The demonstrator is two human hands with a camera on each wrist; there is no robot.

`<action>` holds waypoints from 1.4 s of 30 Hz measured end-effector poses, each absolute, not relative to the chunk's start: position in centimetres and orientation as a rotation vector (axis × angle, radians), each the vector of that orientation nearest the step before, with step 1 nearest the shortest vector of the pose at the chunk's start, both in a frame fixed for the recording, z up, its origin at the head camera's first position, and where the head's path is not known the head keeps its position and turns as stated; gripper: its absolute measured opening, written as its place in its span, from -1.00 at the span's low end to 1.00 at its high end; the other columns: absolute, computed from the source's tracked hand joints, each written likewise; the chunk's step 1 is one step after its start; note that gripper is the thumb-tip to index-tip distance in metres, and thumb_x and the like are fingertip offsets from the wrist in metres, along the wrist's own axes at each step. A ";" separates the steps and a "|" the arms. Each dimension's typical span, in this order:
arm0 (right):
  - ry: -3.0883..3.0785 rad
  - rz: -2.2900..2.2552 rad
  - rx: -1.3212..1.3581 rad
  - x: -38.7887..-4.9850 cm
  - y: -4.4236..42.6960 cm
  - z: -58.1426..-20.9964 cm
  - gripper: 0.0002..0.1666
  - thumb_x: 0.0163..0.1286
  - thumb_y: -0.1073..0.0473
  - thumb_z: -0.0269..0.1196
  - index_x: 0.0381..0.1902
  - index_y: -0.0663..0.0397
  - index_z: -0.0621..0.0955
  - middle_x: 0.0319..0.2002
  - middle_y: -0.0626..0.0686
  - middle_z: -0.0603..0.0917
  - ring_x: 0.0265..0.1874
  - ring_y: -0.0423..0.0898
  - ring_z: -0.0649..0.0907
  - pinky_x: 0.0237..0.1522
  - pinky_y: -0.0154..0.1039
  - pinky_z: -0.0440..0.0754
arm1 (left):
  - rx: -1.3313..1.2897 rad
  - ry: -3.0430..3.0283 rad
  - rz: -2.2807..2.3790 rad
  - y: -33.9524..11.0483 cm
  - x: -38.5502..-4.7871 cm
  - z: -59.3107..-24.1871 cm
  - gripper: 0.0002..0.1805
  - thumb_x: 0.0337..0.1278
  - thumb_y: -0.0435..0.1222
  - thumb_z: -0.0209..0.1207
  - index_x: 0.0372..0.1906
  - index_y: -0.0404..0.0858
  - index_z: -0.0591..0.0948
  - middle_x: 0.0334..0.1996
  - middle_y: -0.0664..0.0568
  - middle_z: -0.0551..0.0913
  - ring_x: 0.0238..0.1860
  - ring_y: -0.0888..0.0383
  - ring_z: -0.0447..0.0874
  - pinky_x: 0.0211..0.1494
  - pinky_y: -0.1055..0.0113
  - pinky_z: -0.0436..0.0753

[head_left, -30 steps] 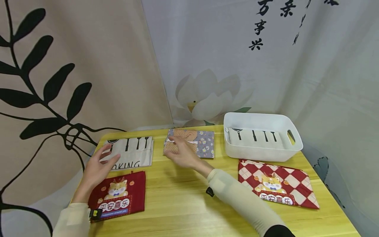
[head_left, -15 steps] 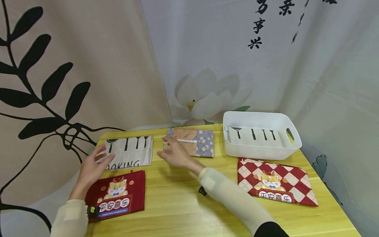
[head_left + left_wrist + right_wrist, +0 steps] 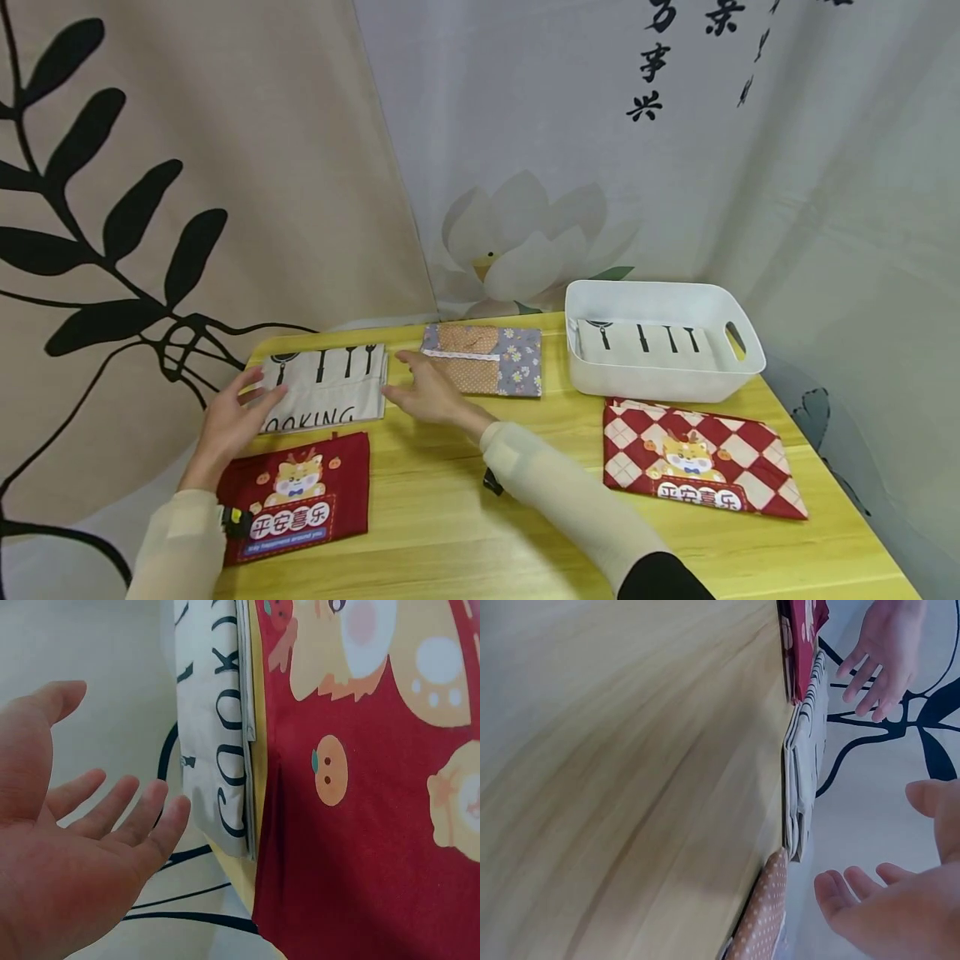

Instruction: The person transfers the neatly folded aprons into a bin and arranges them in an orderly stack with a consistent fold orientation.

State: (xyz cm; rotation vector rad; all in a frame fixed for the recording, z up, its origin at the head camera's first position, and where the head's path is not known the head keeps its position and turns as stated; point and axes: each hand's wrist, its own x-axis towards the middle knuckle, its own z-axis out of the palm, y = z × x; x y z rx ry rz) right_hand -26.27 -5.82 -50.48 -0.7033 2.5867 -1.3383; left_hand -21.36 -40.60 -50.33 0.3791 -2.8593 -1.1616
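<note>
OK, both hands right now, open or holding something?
Left hand: open, holding nothing, near the left edge of the utensil-print cloth.
Right hand: open, holding nothing, near that cloth's right edge.

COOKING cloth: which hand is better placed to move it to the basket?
Likely the right hand, beside the cloth on the side nearer the basket; the left hand is farther from that basket.

In the head view, the nine-o'clock end of the lettered cloth (image 3: 330, 387) is hidden by the left hand (image 3: 231, 423), and the red cloth (image 3: 345, 475) is partly covered at nine o'clock by a black wrist device (image 3: 238, 522). The six-o'clock part of the utensil-print cloth (image 3: 652, 346) is hidden by the white basket (image 3: 652, 385). In the right wrist view, the right hand (image 3: 896, 911) is cut off at four o'clock, the dotted cloth (image 3: 761, 919) at six.
</note>
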 end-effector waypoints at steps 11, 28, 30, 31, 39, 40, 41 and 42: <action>2.594 -1.306 -0.665 -27.0 -8.4 -51.4 -0.11 0.66 -0.13 0.37 0.73 0.14 0.39 0.70 0.13 0.50 0.71 0.15 0.48 0.76 0.09 0.45 | 0.552 -2.874 -1.200 -41.7 -22.1 -51.2 0.06 0.68 0.29 0.11 0.88 -0.20 0.00 0.83 -0.40 0.08 0.72 -0.55 0.22 0.62 -0.54 0.46; 2.594 -1.244 -0.561 -27.9 -10.6 -52.3 -0.10 0.67 -0.14 0.35 0.75 0.16 0.38 0.72 0.16 0.47 0.72 0.14 0.47 0.78 0.01 0.43 | 0.678 -2.864 -1.216 -43.0 -23.0 -52.4 0.03 0.72 0.19 0.11 0.88 -0.25 -0.05 0.82 -0.44 0.05 0.66 -0.53 0.28 0.63 -0.47 0.50; 2.584 -1.255 -0.534 -28.0 -10.9 -52.4 -0.09 0.67 -0.13 0.36 0.75 0.17 0.37 0.71 0.17 0.48 0.71 0.15 0.48 0.76 0.03 0.46 | 0.693 -2.871 -1.218 -43.1 -23.1 -52.5 0.04 0.72 0.21 0.10 0.88 -0.25 -0.07 0.82 -0.45 0.05 0.62 -0.51 0.34 0.62 -0.45 0.53; 2.579 -1.262 -0.517 -28.0 -11.0 -52.4 -0.09 0.67 -0.13 0.37 0.75 0.17 0.37 0.70 0.17 0.49 0.70 0.15 0.49 0.75 0.03 0.47 | 0.699 -2.877 -1.216 -43.1 -23.1 -52.6 0.05 0.72 0.21 0.09 0.88 -0.25 -0.07 0.81 -0.46 0.06 0.60 -0.51 0.36 0.61 -0.44 0.54; 2.549 -1.303 -0.424 -28.2 -11.9 -52.3 -0.09 0.65 -0.10 0.39 0.74 0.18 0.38 0.67 0.18 0.53 0.66 0.16 0.53 0.71 0.03 0.54 | 0.717 -2.908 -1.184 -43.4 -23.7 -52.8 0.04 0.70 0.22 0.10 0.86 -0.30 0.00 0.75 -0.53 0.17 0.50 -0.48 0.48 0.53 -0.38 0.64; 2.549 -1.305 -0.410 -28.2 -11.9 -52.2 -0.10 0.64 -0.09 0.39 0.74 0.18 0.39 0.66 0.18 0.55 0.65 0.16 0.55 0.69 0.05 0.56 | 0.705 -2.918 -1.177 -43.4 -23.7 -52.8 0.04 0.69 0.23 0.11 0.86 -0.30 0.01 0.75 -0.53 0.18 0.50 -0.47 0.48 0.52 -0.39 0.63; 2.537 -1.318 -0.397 -28.2 -12.0 -52.2 -0.10 0.64 -0.08 0.39 0.74 0.18 0.39 0.65 0.18 0.56 0.64 0.17 0.56 0.68 0.07 0.57 | 0.690 -2.926 -1.174 -43.4 -23.7 -52.7 0.04 0.69 0.23 0.11 0.86 -0.31 0.03 0.75 -0.53 0.18 0.50 -0.47 0.47 0.52 -0.39 0.62; 2.529 -1.325 -0.387 -28.3 -12.0 -52.1 -0.10 0.65 -0.08 0.39 0.74 0.19 0.38 0.64 0.19 0.57 0.63 0.17 0.57 0.67 0.08 0.59 | 0.675 -2.934 -1.172 -43.4 -23.7 -52.6 0.04 0.69 0.23 0.12 0.85 -0.31 0.04 0.74 -0.53 0.18 0.50 -0.46 0.46 0.52 -0.39 0.61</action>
